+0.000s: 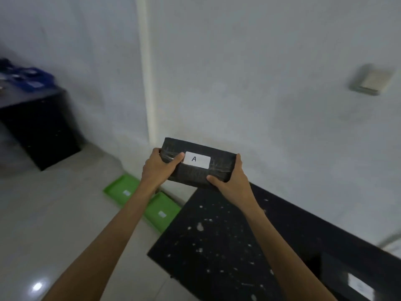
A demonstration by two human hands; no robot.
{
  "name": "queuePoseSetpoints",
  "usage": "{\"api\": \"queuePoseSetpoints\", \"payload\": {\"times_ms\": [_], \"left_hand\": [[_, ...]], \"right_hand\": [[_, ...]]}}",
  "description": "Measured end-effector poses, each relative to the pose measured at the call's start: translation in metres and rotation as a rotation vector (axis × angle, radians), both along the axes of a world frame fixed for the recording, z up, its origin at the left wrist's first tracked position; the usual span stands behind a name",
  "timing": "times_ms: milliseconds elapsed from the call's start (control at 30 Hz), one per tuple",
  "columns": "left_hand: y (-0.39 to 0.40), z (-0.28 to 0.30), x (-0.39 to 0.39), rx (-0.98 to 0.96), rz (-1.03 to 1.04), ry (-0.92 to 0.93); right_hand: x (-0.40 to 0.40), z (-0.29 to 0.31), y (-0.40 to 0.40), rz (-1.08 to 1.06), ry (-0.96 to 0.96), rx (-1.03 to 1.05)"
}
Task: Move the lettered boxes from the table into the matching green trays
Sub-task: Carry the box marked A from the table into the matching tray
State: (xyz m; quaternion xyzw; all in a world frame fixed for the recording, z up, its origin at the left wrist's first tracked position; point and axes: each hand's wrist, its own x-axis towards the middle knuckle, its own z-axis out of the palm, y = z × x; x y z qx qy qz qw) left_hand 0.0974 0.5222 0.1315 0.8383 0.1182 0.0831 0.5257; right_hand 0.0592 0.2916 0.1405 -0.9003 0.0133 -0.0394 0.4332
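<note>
**Box A lifted, trays not yet filled**

Two green trays are seen on the floor, the far tray (121, 190) and the near tray (161, 210), each bearing a small label too blurred to read; no box lies in either. Box A (198, 163) is held in the air above the tabletop (217, 246) edge, clamped at its ends by the left hand (156, 168) and the right hand (230, 181). Another labelled box (355, 283) is left on the tabletop at the far right.
</note>
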Motion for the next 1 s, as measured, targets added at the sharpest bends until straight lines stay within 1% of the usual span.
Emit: {"api": "queuePoseSetpoints", "payload": {"times_ms": [167, 300, 400, 500, 600, 700, 767, 900, 1000], "left_hand": [[0.104, -0.03, 0.019, -0.054, 0.008, 0.036], [0.152, -0.05, 0.042, -0.07, -0.026, 0.095], [0.178, -0.061, 0.067, -0.026, -0.058, 0.127], [0.196, -0.07, 0.101, -0.004, -0.059, 0.12], [0.213, -0.086, 0.151, 0.07, -0.091, 0.111], [0.225, -0.107, 0.206, 0.156, -0.143, 0.14], [0.231, -0.126, 0.239, 0.209, -0.179, 0.209], [0.233, -0.163, 0.3, 0.254, -0.217, 0.255], [0.235, -0.201, 0.332, 0.291, -0.292, 0.331]], "right_hand": [[0.039, -0.035, 0.098, 0.004, 0.121, 0.031], [0.071, -0.055, 0.15, -0.008, 0.129, 0.065], [0.103, -0.069, 0.177, -0.021, 0.139, 0.082], [0.137, -0.084, 0.195, -0.053, 0.131, 0.112], [0.178, -0.107, 0.213, -0.093, 0.158, 0.136], [0.22, -0.133, 0.227, -0.126, 0.229, 0.134], [0.241, -0.154, 0.235, -0.173, 0.298, 0.122], [0.28, -0.192, 0.252, -0.308, 0.445, 0.125], [0.295, -0.225, 0.264, -0.421, 0.507, 0.146]]}}
